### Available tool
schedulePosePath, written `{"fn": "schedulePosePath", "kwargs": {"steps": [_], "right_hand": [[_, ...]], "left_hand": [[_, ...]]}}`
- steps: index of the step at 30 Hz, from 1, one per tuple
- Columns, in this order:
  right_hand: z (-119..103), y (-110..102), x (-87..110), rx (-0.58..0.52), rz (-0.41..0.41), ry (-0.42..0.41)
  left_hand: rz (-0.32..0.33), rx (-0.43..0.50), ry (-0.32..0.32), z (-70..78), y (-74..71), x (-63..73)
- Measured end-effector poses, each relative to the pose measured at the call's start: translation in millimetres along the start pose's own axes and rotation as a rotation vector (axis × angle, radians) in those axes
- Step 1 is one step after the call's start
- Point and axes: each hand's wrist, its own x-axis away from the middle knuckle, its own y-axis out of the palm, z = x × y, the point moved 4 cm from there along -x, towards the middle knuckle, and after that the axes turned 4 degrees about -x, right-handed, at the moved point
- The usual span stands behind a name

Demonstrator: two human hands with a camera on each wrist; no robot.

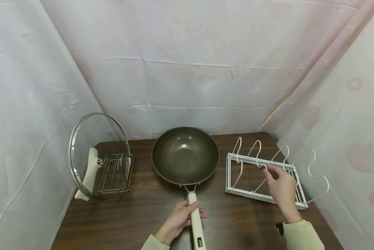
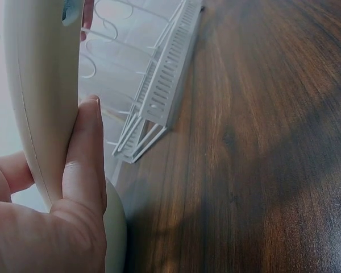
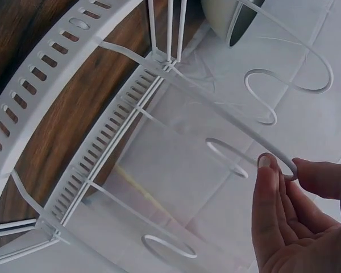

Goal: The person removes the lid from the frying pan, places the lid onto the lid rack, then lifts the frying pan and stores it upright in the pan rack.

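A dark wok (image 1: 185,156) with a cream handle (image 1: 197,222) sits mid-table, its inside facing up. My left hand (image 1: 184,218) grips that handle near the wok, the thumb lying across its top; the left wrist view shows the handle (image 2: 42,85) between thumb and fingers. At the right lies a white pan rack (image 1: 252,195) with slotted rails (image 3: 51,62) and curved wire dividers. My right hand (image 1: 280,184) pinches the curved end of one wire divider (image 3: 233,119) between thumb and fingertips.
At the left, a glass lid (image 1: 77,166) with a cream handle stands upright in a small wire stand (image 1: 115,190). White patterned sheets (image 1: 187,83) hang behind and on both sides of the brown wooden table (image 1: 124,222).
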Motion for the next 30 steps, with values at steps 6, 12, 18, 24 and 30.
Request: {"fn": "schedulePosePath", "kwargs": {"steps": [6, 12, 18, 24, 30], "right_hand": [[-1, 4, -6.6, -0.018, 0.018, -0.021], [-1, 7, -15.4, -0.006, 0.026, -0.046], [2, 11, -25.7, 0.004, 0.0, -0.037], [5, 16, -37.4, 0.019, -0.014, -0.053], [10, 22, -49.8, 0.008, -0.037, -0.058]], "left_hand": [[0.003, 0.004, 0.004, 0.7, -1.0, 0.3], [0.0, 0.016, 0.012, -0.3, -0.3, 0.8], [-0.004, 0.017, 0.008, -1.1, 0.0, -0.2], [-0.006, 0.011, 0.001, -0.4, -0.6, 0.0], [-0.005, 0.01, 0.003, 0.1, -0.1, 0.6]]}}
